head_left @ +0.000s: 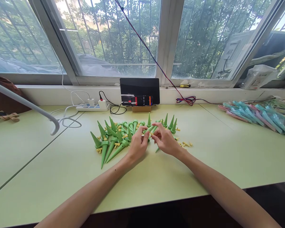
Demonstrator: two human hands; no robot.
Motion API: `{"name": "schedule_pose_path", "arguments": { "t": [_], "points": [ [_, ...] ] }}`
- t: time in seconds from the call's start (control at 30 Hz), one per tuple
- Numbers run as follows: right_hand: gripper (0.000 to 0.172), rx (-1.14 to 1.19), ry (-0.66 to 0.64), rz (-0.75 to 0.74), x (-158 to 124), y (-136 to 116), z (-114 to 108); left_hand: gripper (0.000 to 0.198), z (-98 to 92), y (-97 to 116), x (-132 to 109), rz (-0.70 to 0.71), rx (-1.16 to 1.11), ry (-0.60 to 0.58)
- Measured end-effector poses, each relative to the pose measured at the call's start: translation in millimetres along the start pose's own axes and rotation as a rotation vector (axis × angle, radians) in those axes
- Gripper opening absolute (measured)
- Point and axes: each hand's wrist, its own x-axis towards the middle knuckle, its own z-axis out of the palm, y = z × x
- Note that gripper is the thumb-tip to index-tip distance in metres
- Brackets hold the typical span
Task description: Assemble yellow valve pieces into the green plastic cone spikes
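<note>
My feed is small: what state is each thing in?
Left hand: curled, apparently holding a green spike
Right hand: pinching a small yellow piece
Other green spikes: some upright, some lying
Loose yellow pieces: scattered
Phone: propped, screen lit
Large dark screen: propped upright
Power strip: plugs inserted
Hanging cable: bundled below
Bagged packs: overlapping

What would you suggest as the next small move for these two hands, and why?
I would probably bring the yellow piece in the right hand to the green spike in the left hand, since the fingertips are already close together and each hand seems to have its part pinched.
</note>
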Motion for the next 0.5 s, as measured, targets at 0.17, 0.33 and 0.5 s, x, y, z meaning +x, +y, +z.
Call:
{"name": "schedule_pose_path", "arguments": {
  "t": [0.17, 0.33, 0.5],
  "points": [
    [0.038, 0.003, -0.01, 0.001, -0.4, -0.4, -0.1, 0.022, -0.4, 1.6, -0.4, -0.01, -0.008, -0.009],
    [0.036, 0.01, -0.007, 0.01, -0.3, 0.2, -0.4, 0.022, -0.8, 0.3, -0.3, -0.017, -0.01, -0.015],
    [0.032, 0.004, -0.005, 0.016, 0.1, -1.2, -0.7, 0.024, -0.9, 1.1, -0.8, -0.008, -0.019, -0.01]
  ]
}}
